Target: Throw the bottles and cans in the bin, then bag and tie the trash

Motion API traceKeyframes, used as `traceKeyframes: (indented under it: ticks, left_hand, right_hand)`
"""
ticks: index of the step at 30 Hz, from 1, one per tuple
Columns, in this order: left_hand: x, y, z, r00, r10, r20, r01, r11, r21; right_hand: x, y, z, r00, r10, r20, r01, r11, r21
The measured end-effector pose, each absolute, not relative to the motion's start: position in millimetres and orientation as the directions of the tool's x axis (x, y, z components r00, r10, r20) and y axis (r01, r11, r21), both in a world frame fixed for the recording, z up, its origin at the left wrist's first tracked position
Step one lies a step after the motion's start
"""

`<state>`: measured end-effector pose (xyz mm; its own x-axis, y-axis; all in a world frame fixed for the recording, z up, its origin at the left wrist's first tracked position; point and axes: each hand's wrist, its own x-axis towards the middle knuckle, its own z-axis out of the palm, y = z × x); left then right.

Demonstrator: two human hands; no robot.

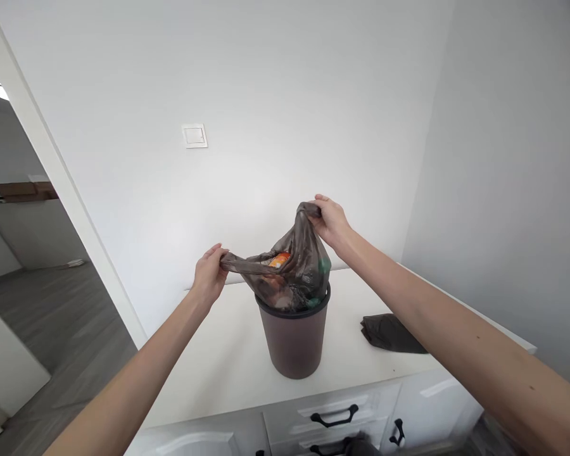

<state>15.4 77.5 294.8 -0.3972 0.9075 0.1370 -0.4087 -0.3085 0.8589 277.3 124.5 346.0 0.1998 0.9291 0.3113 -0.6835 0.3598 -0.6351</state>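
A dark translucent garbage bag (pixel 306 259) bulges up out of a brown trash can (pixel 294 345) with a black rim. Through its film and open mouth show an orange wrapper (pixel 280 260) and some green pieces. My left hand (pixel 210 272) is closed on one handle of the bag, pulled out to the left of the can. Higher up, my right hand (pixel 330 220) grips the other handle above the can's right side. The bag's lower part is hidden inside the can.
The can stands on a white cabinet top (pixel 228 373). A folded black plastic bag (pixel 392 332) lies to the right, partly behind my right forearm. Behind is a wall with a light switch (pixel 194 135). Drawers with black handles (pixel 335 416) face me; a doorway opens at left.
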Motion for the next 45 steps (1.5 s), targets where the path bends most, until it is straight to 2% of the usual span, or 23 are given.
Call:
traceKeyframes:
  ticks: [3, 10, 15, 22, 28, 35, 39, 43, 45]
  left_hand:
    - [13, 85, 288, -0.42, 0.898, 0.132, -0.422, -0.322, 0.848]
    - [19, 100, 296, -0.445, 0.881, 0.159, -0.43, -0.366, 0.825]
    - [30, 95, 286, -0.379, 0.914, 0.144, -0.38, -0.296, 0.877]
    - [33, 84, 269, -0.265, 0.957, 0.119, -0.28, -0.194, 0.94]
    - [29, 73, 260, -0.149, 0.982, 0.113, -0.132, -0.133, 0.982]
    - [41, 54, 257, 0.002, 0.987, 0.158, 0.121, -0.157, 0.98]
    - [49, 49, 265, 0.069, 0.982, 0.175, 0.229, -0.187, 0.955]
    - [57, 51, 273, 0.191, 0.976, 0.109, 0.412, -0.18, 0.893]
    - [65, 56, 274, 0.204, 0.973, 0.106, 0.42, -0.185, 0.889]
  right_hand:
    - [278, 133, 340, 0.178, 0.952, 0.248, -0.701, 0.299, -0.647]
    - [292, 151, 355, 0.305, 0.921, 0.243, -0.725, 0.39, -0.567]
    - [284, 155, 358, 0.248, 0.931, 0.269, -0.743, 0.361, -0.564]
    - [271, 163, 369, 0.255, 0.93, 0.263, -0.738, 0.363, -0.569]
    - [260, 169, 381, 0.252, 0.936, 0.247, -0.746, 0.35, -0.566]
    - [239, 156, 386, 0.188, 0.951, 0.245, -0.757, 0.299, -0.581]
    - [220, 136, 391, 0.058, 0.963, 0.263, -0.728, 0.221, -0.649]
    - [203, 114, 396, -0.047, 0.959, 0.279, -0.654, 0.181, -0.734]
    - [196, 103, 396, -0.089, 0.962, 0.259, -0.594, 0.158, -0.789]
